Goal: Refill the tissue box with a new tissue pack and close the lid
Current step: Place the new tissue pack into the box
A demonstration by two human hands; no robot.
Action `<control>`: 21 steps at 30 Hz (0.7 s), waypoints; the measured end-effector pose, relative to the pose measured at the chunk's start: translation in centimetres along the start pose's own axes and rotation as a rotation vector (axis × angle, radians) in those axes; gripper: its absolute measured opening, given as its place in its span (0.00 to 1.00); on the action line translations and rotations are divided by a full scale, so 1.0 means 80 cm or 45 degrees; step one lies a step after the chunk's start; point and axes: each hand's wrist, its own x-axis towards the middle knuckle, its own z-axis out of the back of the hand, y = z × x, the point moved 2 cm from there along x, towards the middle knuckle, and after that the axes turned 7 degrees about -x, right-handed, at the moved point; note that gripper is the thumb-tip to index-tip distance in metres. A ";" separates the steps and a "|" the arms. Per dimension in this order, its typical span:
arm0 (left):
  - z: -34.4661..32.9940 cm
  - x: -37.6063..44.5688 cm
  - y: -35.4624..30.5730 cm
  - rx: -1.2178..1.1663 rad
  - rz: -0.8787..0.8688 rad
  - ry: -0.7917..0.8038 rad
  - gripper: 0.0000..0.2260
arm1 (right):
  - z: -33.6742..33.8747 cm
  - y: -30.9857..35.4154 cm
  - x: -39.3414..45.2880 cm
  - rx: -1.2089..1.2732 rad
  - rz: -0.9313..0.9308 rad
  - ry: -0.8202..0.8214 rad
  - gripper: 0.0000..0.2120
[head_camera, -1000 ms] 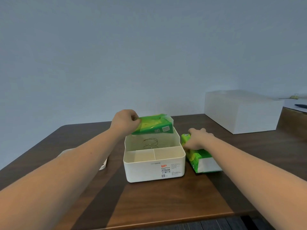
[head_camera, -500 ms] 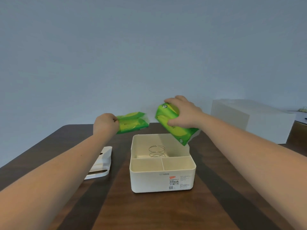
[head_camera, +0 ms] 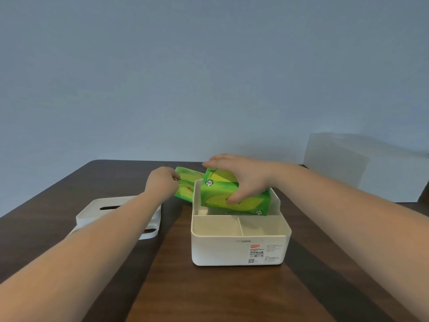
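Note:
A white open tissue box (head_camera: pixel 222 249) stands on the dark wooden table; two small front compartments show at its near side. My right hand (head_camera: pixel 241 177) grips a full green tissue pack (head_camera: pixel 234 198) from above, tilted, with its lower edge inside the box's rear compartment. My left hand (head_camera: pixel 162 182) pinches a flatter green pack (head_camera: pixel 185 187) just outside the box's rear left corner. The white lid (head_camera: pixel 97 205), with a slot in its top, lies on the table left of the box, partly hidden by my left forearm.
A large white box (head_camera: pixel 371 168) sits at the back right of the table (head_camera: pixel 209 293). A plain grey-blue wall rises behind the table's far edge.
My right hand has brought the full green pack down from above into the box's rear compartment. My left hand has lowered the flatter pack beside the box's rear left corner.

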 end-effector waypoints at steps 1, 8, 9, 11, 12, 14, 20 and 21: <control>-0.002 0.000 0.002 -0.002 0.000 0.011 0.16 | 0.001 0.001 0.000 -0.011 0.010 0.013 0.46; -0.004 -0.001 0.014 -0.006 0.067 0.090 0.19 | -0.012 0.013 -0.008 0.037 0.055 0.121 0.36; -0.002 -0.001 0.015 -0.016 0.073 0.091 0.19 | -0.015 0.015 -0.009 0.052 0.038 0.116 0.35; 0.004 -0.002 0.016 -0.026 0.073 0.084 0.19 | -0.020 0.017 -0.010 0.076 0.003 0.097 0.33; 0.008 -0.003 0.017 -0.022 0.070 0.081 0.19 | -0.019 0.018 -0.012 0.086 -0.010 0.090 0.33; 0.020 -0.006 0.020 -0.010 0.060 0.068 0.18 | -0.015 0.022 -0.014 0.115 -0.035 0.073 0.32; 0.064 -0.014 0.047 0.019 0.077 0.015 0.17 | 0.009 0.052 -0.003 0.326 -0.117 -0.102 0.23; 0.071 -0.017 0.053 0.023 0.086 0.014 0.17 | 0.011 0.060 0.003 0.373 -0.137 -0.160 0.22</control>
